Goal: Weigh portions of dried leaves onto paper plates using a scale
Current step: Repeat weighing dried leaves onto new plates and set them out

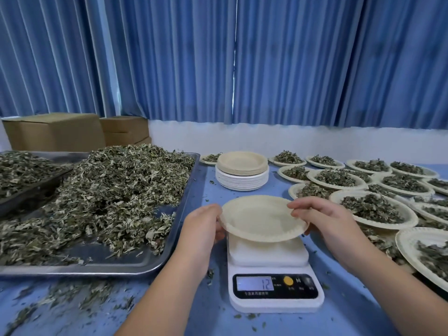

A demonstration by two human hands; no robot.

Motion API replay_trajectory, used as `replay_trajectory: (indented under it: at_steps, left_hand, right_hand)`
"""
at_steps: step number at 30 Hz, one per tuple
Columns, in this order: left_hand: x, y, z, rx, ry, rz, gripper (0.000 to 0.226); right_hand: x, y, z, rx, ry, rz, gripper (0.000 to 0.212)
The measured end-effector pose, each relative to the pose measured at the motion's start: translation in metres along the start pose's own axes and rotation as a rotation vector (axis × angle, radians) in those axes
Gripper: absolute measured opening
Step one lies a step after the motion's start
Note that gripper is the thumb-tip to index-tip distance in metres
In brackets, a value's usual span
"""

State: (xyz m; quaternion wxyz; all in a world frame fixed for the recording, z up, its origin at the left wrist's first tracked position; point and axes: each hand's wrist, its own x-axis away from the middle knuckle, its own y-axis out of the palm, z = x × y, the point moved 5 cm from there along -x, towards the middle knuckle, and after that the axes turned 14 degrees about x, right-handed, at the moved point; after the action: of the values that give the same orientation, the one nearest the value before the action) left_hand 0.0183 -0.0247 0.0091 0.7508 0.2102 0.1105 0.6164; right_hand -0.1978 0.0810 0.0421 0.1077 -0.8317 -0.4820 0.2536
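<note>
An empty cream paper plate [263, 218] sits on the platform of a white digital scale [271, 260], whose display reads 12. My left hand [203, 225] grips the plate's left rim and my right hand [320, 214] pinches its right rim. A big heap of dried green leaves [104, 195] fills a metal tray [135, 263] to the left of the scale.
A stack of empty paper plates [242, 172] stands behind the scale. Several plates holding leaf portions [373, 209] cover the table's right side. A second tray [24, 190] overlaps the first at far left. Cardboard boxes [53, 134] stand behind. Loose leaf bits [60, 299] litter the blue table.
</note>
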Motion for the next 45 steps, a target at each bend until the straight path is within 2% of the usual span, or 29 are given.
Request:
replay_trajectory:
  at_steps: [6, 8, 14, 20, 25, 29, 33, 39, 43, 45]
  left_hand:
    - [0.002, -0.006, 0.003, -0.115, -0.009, 0.021, 0.013]
    - [0.003, -0.007, 0.003, -0.181, 0.003, 0.035, 0.023]
    - [0.009, -0.007, 0.009, -0.405, 0.142, 0.023, 0.02]
    - [0.011, -0.007, 0.012, -0.53, 0.211, 0.028, 0.019]
    - [0.014, -0.007, 0.021, -0.563, 0.309, 0.061, 0.023]
    - [0.021, -0.009, 0.036, -0.552, 0.439, 0.083, 0.012]
    - [0.028, -0.009, 0.052, -0.742, 0.619, 0.069, 0.015]
    - [0.026, -0.027, 0.067, -0.823, 0.601, 0.192, 0.018]
    - [0.017, -0.046, 0.073, -1.053, 0.504, 0.257, 0.014]
    - [0.012, -0.057, 0.078, -1.16, 0.476, 0.306, 0.022]
  right_hand:
    - [0.008, 0.002, 0.003, 0.05, 0.001, -0.098, 0.03]
    - [0.008, 0.0, 0.003, 0.066, -0.008, -0.114, 0.03]
    - [0.008, -0.005, 0.003, 0.121, -0.042, -0.163, 0.027]
    - [0.007, -0.013, 0.001, 0.15, -0.062, -0.092, 0.025]
    - [0.004, -0.019, 0.005, 0.107, -0.034, 0.04, 0.029]
    - [-0.002, -0.023, 0.014, 0.106, 0.018, 0.135, 0.029]
    - [-0.004, -0.028, 0.021, 0.105, 0.057, 0.173, 0.022]
    - [-0.007, -0.025, 0.021, 0.127, 0.077, 0.15, 0.022]
    - [-0.006, -0.023, 0.021, 0.196, 0.056, 0.116, 0.022]
    - [-0.006, -0.022, 0.021, 0.224, 0.044, 0.106, 0.021]
